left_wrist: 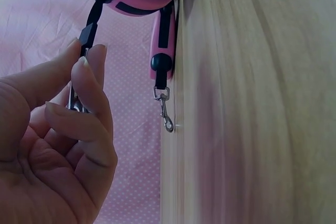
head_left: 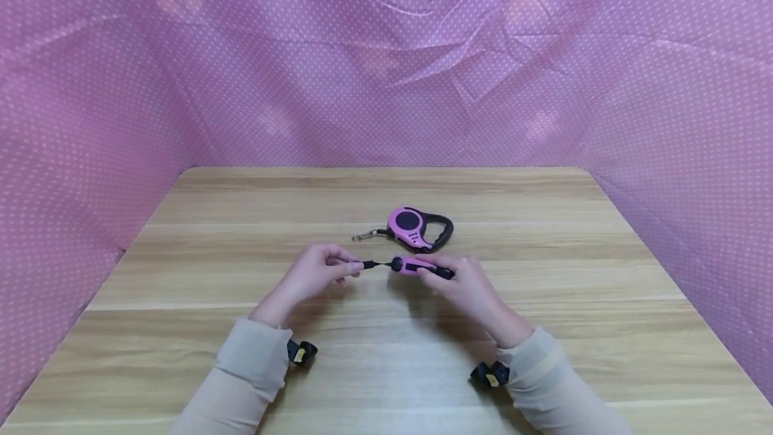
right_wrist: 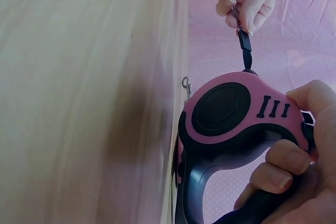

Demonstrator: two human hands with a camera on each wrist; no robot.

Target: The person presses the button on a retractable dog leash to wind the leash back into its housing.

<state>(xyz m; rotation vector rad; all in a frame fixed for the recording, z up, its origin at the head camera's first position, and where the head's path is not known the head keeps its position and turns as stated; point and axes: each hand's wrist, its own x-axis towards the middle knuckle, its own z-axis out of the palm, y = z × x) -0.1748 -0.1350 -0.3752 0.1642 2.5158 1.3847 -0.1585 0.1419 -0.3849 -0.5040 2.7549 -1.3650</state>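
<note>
My right hand (head_left: 468,285) grips the handle of a pink and black retractable dog leash (right_wrist: 260,106), held above the table on its edge. A black strap (right_wrist: 247,57) comes out of its nose. My left hand (head_left: 317,268) pinches the strap's end at the metal snap hook (left_wrist: 76,102), which the fingers partly cover. Between the two hands a short length of strap shows. Just beyond them a second pink and black retractable leash (head_left: 407,221) lies flat on the table, its own snap hook (head_left: 364,236) pointing left.
The wooden table (head_left: 181,368) has a light grain and reaches back to a pink dotted cloth (head_left: 386,86), which hangs behind it and at both sides. Each wrist wears a small black camera, one (head_left: 302,353) on the left and one (head_left: 490,375) on the right.
</note>
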